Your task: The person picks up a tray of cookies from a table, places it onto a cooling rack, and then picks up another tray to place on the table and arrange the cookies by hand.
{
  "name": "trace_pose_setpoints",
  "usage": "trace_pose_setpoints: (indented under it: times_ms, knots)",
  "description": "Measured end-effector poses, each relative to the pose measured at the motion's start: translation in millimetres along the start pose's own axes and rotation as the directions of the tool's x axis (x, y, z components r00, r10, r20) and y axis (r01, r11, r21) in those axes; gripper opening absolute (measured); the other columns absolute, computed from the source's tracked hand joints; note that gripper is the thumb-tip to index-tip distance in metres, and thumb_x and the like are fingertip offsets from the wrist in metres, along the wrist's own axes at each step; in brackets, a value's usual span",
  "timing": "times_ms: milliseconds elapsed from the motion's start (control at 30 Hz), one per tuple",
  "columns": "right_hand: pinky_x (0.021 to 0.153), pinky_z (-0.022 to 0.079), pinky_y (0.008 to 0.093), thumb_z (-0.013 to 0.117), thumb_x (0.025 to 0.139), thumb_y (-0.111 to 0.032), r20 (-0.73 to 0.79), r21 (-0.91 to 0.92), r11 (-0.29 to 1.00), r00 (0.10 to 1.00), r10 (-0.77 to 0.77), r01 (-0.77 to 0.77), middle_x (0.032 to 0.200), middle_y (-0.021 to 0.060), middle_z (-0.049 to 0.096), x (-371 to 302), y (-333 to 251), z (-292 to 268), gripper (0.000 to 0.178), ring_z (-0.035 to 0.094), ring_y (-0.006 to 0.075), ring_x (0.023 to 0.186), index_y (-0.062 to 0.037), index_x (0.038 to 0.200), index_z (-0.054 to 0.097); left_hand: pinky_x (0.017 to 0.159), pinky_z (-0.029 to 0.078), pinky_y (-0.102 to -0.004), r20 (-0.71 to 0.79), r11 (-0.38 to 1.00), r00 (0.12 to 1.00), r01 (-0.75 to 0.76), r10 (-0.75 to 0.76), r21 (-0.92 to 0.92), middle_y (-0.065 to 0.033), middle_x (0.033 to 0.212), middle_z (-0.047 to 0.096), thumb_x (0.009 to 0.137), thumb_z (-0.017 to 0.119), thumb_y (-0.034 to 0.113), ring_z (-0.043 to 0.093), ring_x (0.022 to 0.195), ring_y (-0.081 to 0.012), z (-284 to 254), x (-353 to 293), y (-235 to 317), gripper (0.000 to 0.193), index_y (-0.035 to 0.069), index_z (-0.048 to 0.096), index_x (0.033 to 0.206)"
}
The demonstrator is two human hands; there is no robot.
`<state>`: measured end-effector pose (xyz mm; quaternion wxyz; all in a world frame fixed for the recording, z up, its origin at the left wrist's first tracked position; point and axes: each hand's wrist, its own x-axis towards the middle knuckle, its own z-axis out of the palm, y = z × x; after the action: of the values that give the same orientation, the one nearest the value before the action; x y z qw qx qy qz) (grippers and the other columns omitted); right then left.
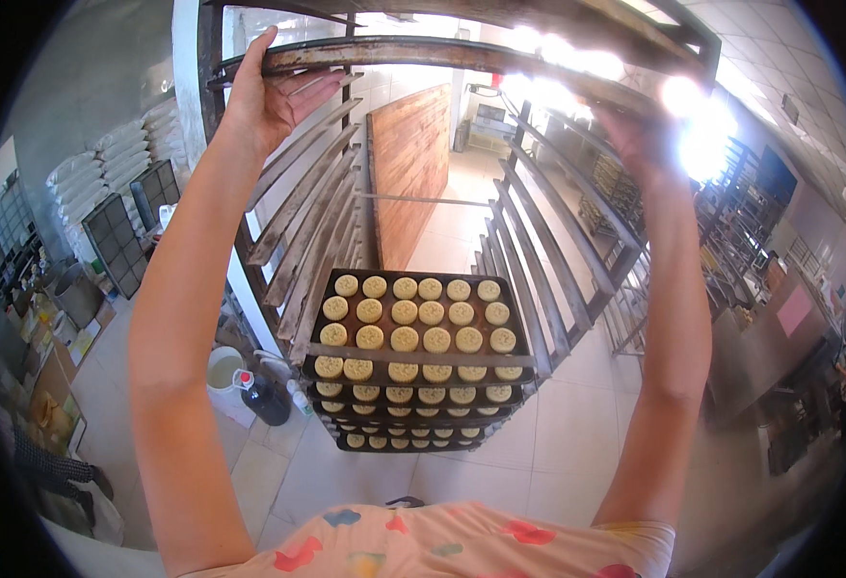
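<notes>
Above head height, a dark baking tray [394, 55] with a worn front rim is seen edge-on in the upper part of a metal tray rack [278, 226]. My left hand [267, 101] grips its left end, thumb up against the rim and fingers stretched beneath. At the right end, my right hand [635, 144] holds the tray from below; glare washes out part of its fingers. What lies on this tray is hidden. Lower in the rack, several black trays [423, 364] stack at intervals, bearing rows of round, pale pastries [404, 312] with patterned tops.
A wooden board [411, 178] leans behind the rack. On the floor at left are a white bucket [224, 369], a dark bottle [267, 400] with a red cap and stacked white sacks [119, 154]. More racks [731, 212] and a metal cabinet [779, 328] stand at right.
</notes>
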<state>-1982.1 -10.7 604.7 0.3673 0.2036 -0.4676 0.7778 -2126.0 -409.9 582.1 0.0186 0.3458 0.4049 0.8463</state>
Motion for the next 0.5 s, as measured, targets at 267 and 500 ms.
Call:
trace_pose_setpoints:
  times_ms: [267,500]
  knots:
    - [0.086,0.053,0.0524,0.056,0.083,-0.013,-0.066,-0.004,0.999,0.997,-0.035,0.035,0.114,0.0255,0.049,0,-11,14,0.037,0.053,0.0427,0.107,0.0080,0.109,0.042,0.093,0.050,-0.0413,0.078,0.986,0.996,-0.023,0.037,-0.166,-0.0369,0.120,0.046,0.087,0.054,0.026,0.049,0.111,-0.0479,8,-2,15,0.059,-0.018,0.034,0.122]
    - [0.098,0.044,0.0477,0.059,0.087,-0.034,0.149,-0.022,0.998,0.987,-0.054,0.058,0.134,0.0390,0.024,-123,-72,38,0.082,0.028,0.0496,0.127,0.0125,0.135,0.012,0.099,0.042,-0.0474,0.231,0.994,0.971,-0.031,0.055,-0.108,-0.0409,0.131,0.031,0.090,0.045,0.049,0.040,0.120,-0.0482,16,-119,54,0.083,-0.019,0.021,0.131]
